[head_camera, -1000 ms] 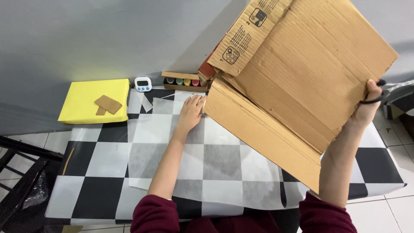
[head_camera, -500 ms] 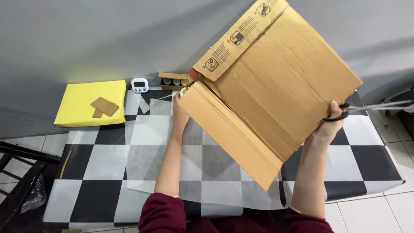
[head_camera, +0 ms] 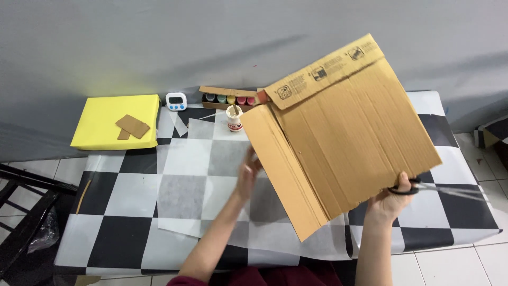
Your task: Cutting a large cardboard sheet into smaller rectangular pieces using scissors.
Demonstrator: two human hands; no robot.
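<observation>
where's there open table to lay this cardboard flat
Free: the near left squares of the table, between the yellow block and the left hand. Crowded: the back edge, with timer, paint box and cup. The cardboard hides the right side.

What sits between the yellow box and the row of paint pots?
In the head view, a small white digital timer stands between the yellow box and the paint pots, at the table's back edge.

A big brown cardboard sheet (head_camera: 344,137) is held up over the right side, tilted, with one long flap folded along its left edge. Grey scissors (head_camera: 444,189) with black handles stick out to the right at its near right corner.
</observation>
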